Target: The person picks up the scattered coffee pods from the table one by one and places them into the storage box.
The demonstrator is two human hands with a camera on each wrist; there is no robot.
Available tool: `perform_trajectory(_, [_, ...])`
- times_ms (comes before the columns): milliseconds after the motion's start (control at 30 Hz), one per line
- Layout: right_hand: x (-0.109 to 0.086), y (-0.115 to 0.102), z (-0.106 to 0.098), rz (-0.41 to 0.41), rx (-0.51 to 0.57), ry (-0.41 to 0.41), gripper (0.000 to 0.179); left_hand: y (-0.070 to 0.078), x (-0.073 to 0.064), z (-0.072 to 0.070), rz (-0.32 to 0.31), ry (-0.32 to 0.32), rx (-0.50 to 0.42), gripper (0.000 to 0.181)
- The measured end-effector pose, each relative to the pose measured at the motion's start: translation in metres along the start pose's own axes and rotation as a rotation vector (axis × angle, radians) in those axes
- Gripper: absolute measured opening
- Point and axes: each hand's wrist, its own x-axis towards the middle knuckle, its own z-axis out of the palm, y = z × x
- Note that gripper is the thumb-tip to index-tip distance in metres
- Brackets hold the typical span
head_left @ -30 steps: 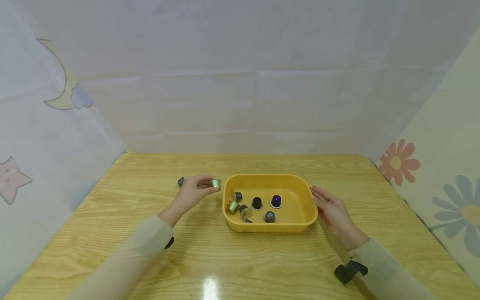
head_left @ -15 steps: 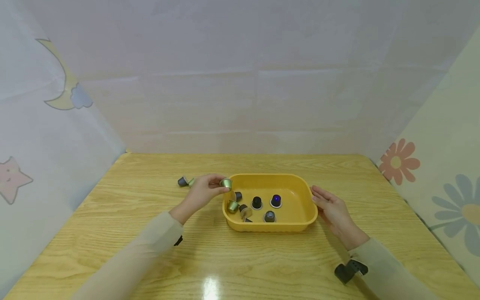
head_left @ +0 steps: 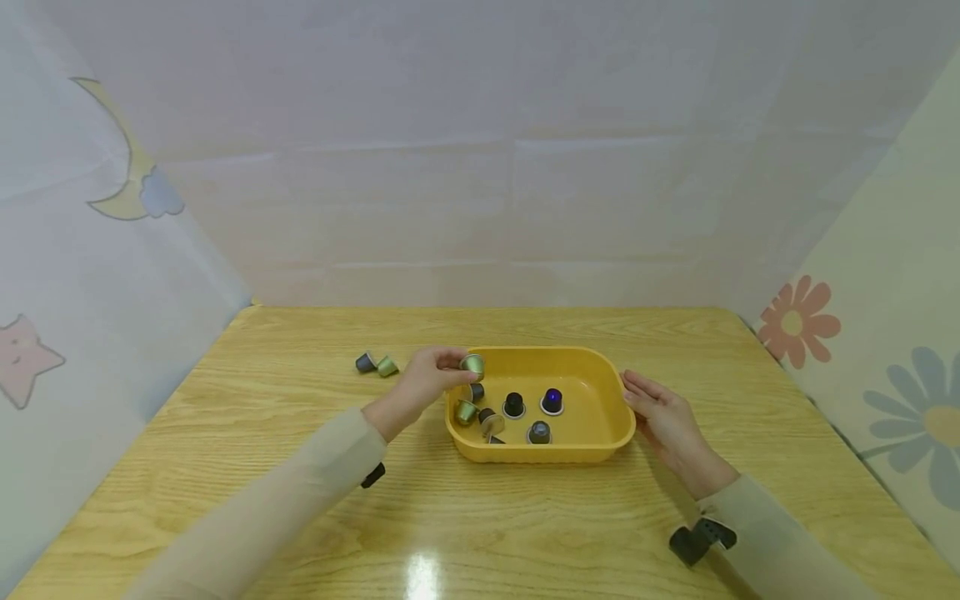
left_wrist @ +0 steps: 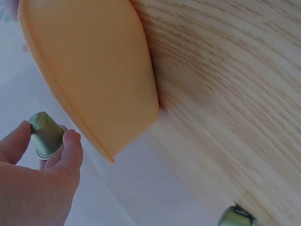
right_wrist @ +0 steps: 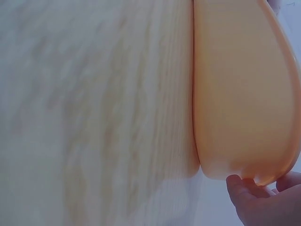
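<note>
My left hand [head_left: 427, 382] pinches a green coffee capsule [head_left: 472, 365] between thumb and fingertips, over the left rim of a yellow plastic tray [head_left: 592, 358]. In the left wrist view this capsule [left_wrist: 48, 136] is held by its narrow end and its rimmed end. Inside the tray lie several other capsules: a green one [head_left: 466, 412], a black one [head_left: 513, 406], a dark blue one [head_left: 552, 402] and a grey one [head_left: 539, 433] among them. My right hand [head_left: 671, 425] touches the tray's right end, its fingers fairly straight against the outer wall.
A dark capsule [head_left: 365, 362] and a green capsule [head_left: 387, 366] lie side by side on the wooden table [head_left: 300, 392], left of the tray. Behind the table hangs a pale cloth backdrop [head_left: 480, 208], with printed side panels.
My left hand has moved right with the green capsule, from beside the tray to over its left rim. The green capsule on the table has come into sight. My right hand stays put.
</note>
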Motion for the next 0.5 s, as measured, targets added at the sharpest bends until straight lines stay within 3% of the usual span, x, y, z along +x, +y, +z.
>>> perform_trajectory(233, [-0.001,-0.001,0.001,0.013,0.017,0.009,0.058,0.004,0.004,0.012,-0.001,-0.018,0.03,0.034])
perform_trajectory(500, [-0.001,-0.001,0.0,0.01,0.018,0.011,0.057,0.006,0.003,0.016,0.009,-0.009,0.049,0.03])
